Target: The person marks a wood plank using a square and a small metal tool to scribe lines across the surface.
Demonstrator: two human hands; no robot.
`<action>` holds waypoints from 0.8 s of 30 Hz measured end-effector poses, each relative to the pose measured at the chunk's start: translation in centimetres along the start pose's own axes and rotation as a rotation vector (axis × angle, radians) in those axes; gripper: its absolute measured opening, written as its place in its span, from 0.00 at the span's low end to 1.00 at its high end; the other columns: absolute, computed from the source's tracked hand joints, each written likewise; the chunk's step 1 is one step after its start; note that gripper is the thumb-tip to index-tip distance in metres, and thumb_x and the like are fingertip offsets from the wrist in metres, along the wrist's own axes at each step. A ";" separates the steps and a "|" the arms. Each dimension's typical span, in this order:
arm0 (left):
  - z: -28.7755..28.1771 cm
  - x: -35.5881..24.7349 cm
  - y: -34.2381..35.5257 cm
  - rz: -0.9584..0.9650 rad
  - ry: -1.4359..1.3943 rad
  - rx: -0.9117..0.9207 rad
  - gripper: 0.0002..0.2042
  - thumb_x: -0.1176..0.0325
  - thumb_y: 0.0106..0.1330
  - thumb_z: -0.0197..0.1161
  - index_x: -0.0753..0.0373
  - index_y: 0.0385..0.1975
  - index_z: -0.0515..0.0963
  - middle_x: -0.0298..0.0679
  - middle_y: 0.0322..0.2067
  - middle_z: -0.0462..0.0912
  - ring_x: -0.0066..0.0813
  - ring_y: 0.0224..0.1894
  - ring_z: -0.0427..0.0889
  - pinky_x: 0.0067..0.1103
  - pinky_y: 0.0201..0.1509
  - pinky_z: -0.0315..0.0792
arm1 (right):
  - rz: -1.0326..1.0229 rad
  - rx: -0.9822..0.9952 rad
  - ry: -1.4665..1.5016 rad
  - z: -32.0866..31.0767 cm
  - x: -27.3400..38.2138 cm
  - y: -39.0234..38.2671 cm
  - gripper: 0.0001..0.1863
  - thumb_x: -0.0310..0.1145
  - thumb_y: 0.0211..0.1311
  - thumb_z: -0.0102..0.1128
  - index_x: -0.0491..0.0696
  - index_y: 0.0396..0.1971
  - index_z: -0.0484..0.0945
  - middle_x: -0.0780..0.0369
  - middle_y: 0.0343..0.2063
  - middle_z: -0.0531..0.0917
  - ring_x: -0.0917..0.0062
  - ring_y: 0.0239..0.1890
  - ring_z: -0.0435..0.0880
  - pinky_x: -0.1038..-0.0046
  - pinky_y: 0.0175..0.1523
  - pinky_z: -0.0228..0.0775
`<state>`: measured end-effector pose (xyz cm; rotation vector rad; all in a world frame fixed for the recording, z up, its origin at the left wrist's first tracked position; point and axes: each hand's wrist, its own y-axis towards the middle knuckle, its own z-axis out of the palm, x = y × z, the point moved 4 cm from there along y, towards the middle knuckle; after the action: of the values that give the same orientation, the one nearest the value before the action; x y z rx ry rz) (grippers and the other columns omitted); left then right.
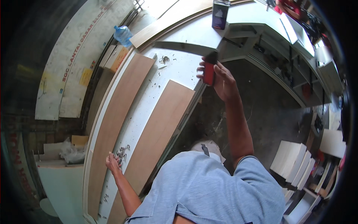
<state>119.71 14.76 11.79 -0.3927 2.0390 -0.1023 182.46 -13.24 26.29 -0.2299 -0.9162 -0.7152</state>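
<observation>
At the glossy white desk [179, 71], the right hand [225, 83] had its fingers wrapped round a red-and-black-handled handsaw [188, 47]; whether the left hand [113, 163], by a brown wooden board [123, 93], pinched anything, I couldn't tell. Positioning the saw seemed underway; moving it called for steadiness.

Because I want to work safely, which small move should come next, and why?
Perhaps lower the long, red-and-black-handled handsaw onto the flat white tabletop: the right hand grips it, its blade reaches over that surface, and the left hand is well away.
</observation>
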 end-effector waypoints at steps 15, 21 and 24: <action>37.6 -15.5 -7.5 0.910 0.433 0.320 0.18 0.52 0.65 0.69 0.65 0.33 0.83 0.52 0.41 0.78 0.51 0.50 0.78 0.39 0.55 0.72 | 0.558 -0.496 0.038 -4.7 -21.2 -18.5 0.18 0.48 0.77 0.54 0.45 0.43 0.71 0.60 0.22 0.81 0.72 0.19 0.84 0.71 0.23 0.77; 49.3 -13.7 -12.8 0.841 0.641 0.177 0.32 0.37 0.62 0.65 0.65 0.45 0.79 0.52 0.49 0.75 0.52 0.57 0.72 0.45 0.62 0.67 | 0.727 -0.426 -0.024 -4.7 -24.1 -18.3 0.18 0.47 0.77 0.55 0.45 0.41 0.71 0.61 0.20 0.80 0.75 0.15 0.81 0.73 0.20 0.73; 50.9 -12.8 -14.2 0.878 0.672 0.051 0.30 0.37 0.62 0.65 0.64 0.38 0.77 0.49 0.45 0.75 0.49 0.54 0.73 0.44 0.60 0.67 | 0.755 -0.454 -0.004 -4.7 -24.2 -17.9 0.16 0.45 0.78 0.54 0.46 0.40 0.71 0.61 0.19 0.80 0.76 0.14 0.80 0.74 0.20 0.72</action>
<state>172.91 10.17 1.32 0.6767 2.6740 0.2905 164.12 -17.64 2.35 -0.9246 -0.5872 -0.2026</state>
